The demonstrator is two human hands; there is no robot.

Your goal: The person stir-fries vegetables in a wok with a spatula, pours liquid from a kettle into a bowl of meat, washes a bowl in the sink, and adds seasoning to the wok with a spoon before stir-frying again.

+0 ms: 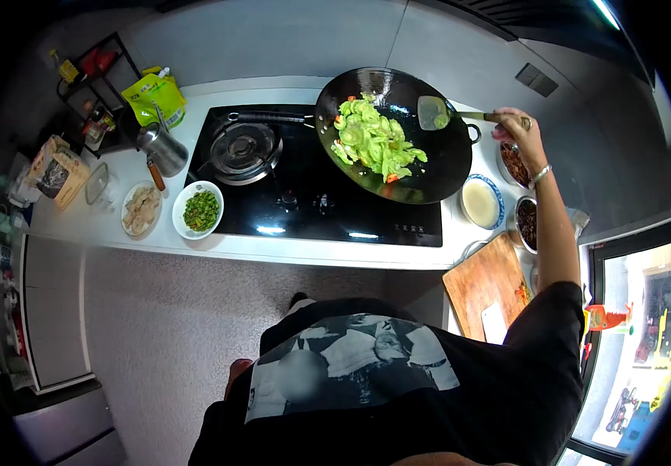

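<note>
My right hand (518, 128) is wrapped round the handle of a spatula (433, 113). The spatula's flat, translucent blade is over the right inner side of a black wok (436, 175). Sliced green vegetables (374, 140) with a few orange-red pieces lie in the wok's left and middle part, apart from the blade. The wok sits on the right side of the black gas stove (273, 206), its long handle pointing left. Low beside my body, my left hand (238, 369) shows only in small part next to the dark shirt; its fingers are hidden.
Left of the stove stand a bowl of chopped greens (200, 211), a plate of pale slices (141, 210), a metal pitcher (162, 149) and a green pouch (155, 99). To the right are a bowl of pale liquid (481, 202), bowls of dark food (527, 221) and a cutting board (481, 283) with a cleaver.
</note>
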